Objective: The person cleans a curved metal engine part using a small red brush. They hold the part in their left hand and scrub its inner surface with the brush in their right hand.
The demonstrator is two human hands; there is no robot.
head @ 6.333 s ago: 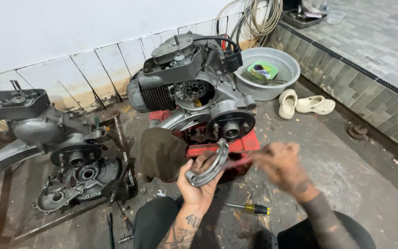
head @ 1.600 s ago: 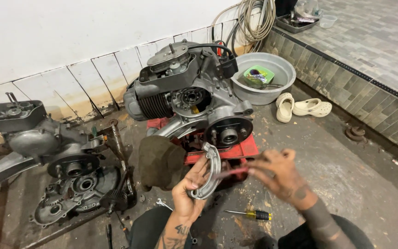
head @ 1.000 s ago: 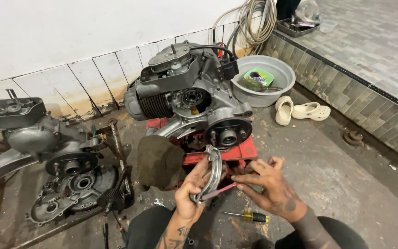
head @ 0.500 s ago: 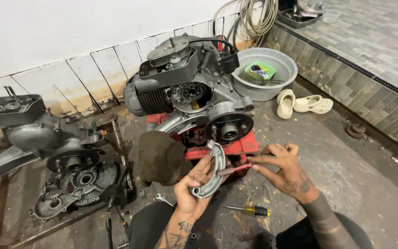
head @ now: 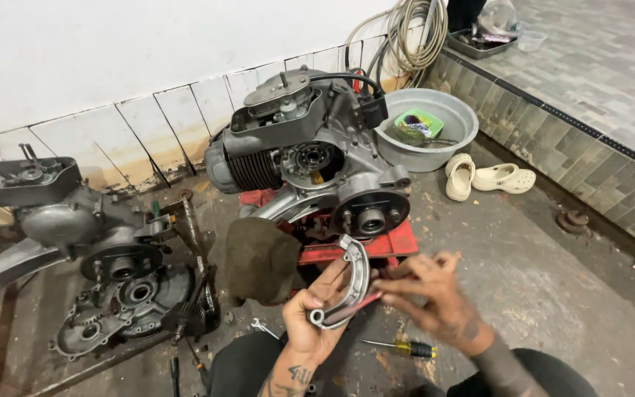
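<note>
— What does the left hand (head: 316, 323) hold?
— A curved metal brake shoe (head: 348, 288), low in the middle of the frame. The fingers wrap tight around it.
— And the right hand (head: 435, 298)?
— Its fingers pinch a thin red tool (head: 356, 309) against the shoe.
— What is close?
— The grey engine (head: 310, 158) just above, and a yellow screwdriver (head: 400, 347) on the floor.

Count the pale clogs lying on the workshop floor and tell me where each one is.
2. One clog lies just right of the grey basin; the other clog lies beside it, nearer the tiled step. None seems hidden.
</note>
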